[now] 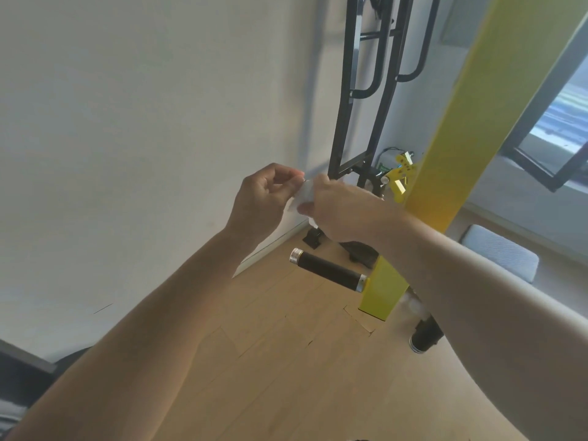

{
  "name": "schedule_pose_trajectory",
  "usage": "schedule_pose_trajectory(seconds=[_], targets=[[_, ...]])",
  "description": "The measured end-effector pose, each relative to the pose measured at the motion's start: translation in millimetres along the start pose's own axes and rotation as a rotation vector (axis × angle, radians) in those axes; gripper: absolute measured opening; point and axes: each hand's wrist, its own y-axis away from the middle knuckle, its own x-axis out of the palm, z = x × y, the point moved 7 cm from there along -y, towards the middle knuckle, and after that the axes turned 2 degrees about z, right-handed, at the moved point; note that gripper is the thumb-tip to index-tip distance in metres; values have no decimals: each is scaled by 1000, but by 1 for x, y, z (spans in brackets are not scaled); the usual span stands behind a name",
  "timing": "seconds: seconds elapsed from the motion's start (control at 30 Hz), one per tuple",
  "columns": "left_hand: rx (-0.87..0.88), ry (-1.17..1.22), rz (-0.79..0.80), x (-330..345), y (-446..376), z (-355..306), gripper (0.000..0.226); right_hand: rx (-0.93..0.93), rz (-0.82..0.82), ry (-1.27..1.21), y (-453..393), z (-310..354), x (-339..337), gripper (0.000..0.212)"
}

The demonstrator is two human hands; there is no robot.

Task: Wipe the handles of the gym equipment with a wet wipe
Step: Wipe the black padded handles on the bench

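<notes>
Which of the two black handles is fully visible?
The left handle, sticking out from the yellow block; the right handle is partly hidden behind the arm.

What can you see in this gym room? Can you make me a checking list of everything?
Surface: wooden floor, bare where it shows.
Job's things: white wet wipe held between both hands, above the black handle and not touching it. A second black handle pokes out on the far side of the yellow bar.
Clutter: grey cushion on the floor by the window.
Grippers: left hand and right hand both pinch the wipe.
Cables: thin wire near the small yellow part, blurry.
Surroundings: white wall, black metal frame in the corner.
</notes>
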Motion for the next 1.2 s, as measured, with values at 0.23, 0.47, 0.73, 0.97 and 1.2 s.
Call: schedule_pose_trajectory(seconds=[0.23, 0.47, 0.73, 0.97, 1.2], targets=[[-27, 12, -10, 1, -2, 2, 11, 288, -133, 316, 20, -9, 1, 32], [-21, 38, 3, 6, -4, 2, 13, 157, -321, 56, -1, 3, -1, 27], [-20, 11, -15, 7, -4, 4, 6, 254, -13, 578, 41, -16, -6, 37], [-31, 26, -20, 7, -5, 5, 9, 369, 12, 340, 46, -18, -42, 89], [-6, 1, -8, 3, -5, 4, 11, 213, -72, -7, 1, -5, -5, 41]])
